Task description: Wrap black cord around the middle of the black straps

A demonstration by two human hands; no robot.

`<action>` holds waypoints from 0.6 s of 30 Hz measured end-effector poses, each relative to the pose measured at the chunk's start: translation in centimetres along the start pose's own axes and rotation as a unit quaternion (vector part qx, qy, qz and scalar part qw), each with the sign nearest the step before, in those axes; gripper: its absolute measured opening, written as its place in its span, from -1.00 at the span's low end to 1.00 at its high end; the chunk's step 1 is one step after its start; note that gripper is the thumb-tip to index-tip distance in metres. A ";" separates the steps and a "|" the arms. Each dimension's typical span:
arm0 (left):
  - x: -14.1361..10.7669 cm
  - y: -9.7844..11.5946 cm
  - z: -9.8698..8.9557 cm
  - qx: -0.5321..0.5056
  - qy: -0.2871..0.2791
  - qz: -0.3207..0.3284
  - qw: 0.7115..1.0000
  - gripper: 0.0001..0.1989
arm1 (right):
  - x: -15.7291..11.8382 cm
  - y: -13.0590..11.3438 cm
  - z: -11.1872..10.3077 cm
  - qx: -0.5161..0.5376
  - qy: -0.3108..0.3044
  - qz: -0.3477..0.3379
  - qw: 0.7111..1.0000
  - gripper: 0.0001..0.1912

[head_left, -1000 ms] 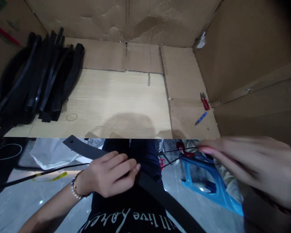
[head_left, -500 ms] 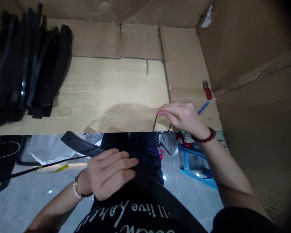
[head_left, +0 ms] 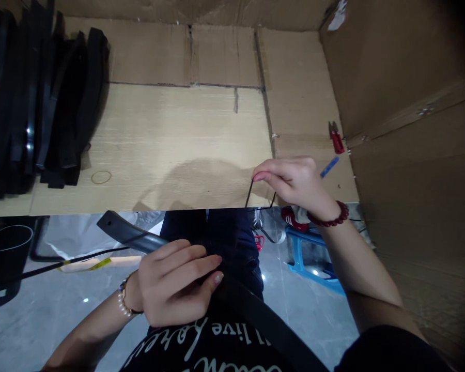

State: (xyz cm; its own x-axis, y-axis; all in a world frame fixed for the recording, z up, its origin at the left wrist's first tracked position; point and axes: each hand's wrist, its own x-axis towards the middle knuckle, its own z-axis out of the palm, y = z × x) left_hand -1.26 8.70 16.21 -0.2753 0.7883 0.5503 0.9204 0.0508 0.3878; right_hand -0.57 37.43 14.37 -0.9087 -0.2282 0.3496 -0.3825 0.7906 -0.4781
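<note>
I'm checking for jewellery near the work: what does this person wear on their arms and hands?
The hands are bare, without gloves. The left hand has a bracelet of white pearl-like beads with a few dark ones. The right hand has a dark red bead bracelet. The right arm comes out of a short black sleeve.

Matt black rubbery strips point(head_left: 67, 108) lie on a smooth, pale wood-grain bench point(head_left: 158, 139) walled by rough brown cardboard point(head_left: 403, 67); a glossy blue plastic piece point(head_left: 304, 263) and a polished floor point(head_left: 42, 320) show beyond its near edge.
</note>
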 end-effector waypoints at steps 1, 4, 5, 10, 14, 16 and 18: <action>0.1 0.2 0.0 -0.001 -0.001 -0.023 1.000 -0.85 | 0.0 -0.4 0.0 0.021 -0.005 0.020 1.000 -0.73; 0.0 0.8 -0.1 0.001 -0.006 -0.051 0.999 -0.87 | -0.2 -1.5 0.5 0.122 -0.048 0.097 0.987 -0.79; -0.1 0.9 0.0 0.006 -0.005 -0.056 0.998 -0.85 | -0.3 -2.0 0.8 0.168 -0.065 0.116 0.977 -0.79; -0.6 1.0 0.0 0.051 0.019 -0.041 0.998 -0.83 | -1.5 -3.7 2.7 0.403 -0.112 0.189 0.889 -0.77; -0.9 -0.1 -0.4 0.090 -0.011 0.085 0.992 -0.85 | -2.2 -4.4 3.4 0.512 -0.070 0.209 0.831 -0.76; -1.0 -0.7 -0.5 0.096 -0.027 0.131 0.986 -0.83 | -2.4 -4.8 3.5 0.459 -0.089 0.186 0.864 -0.79; -1.0 -1.1 -0.6 0.090 -0.025 0.139 0.986 -0.84 | -2.6 -5.4 3.7 0.368 -0.125 0.129 0.912 -0.82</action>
State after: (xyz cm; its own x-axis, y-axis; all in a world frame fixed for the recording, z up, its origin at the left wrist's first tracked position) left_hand -2.18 7.50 15.70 0.0043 0.8164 0.5775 0.9938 -0.0675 0.0879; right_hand 3.27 31.71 13.07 -0.9590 -0.2833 -0.0011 -0.0760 0.2609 -0.9624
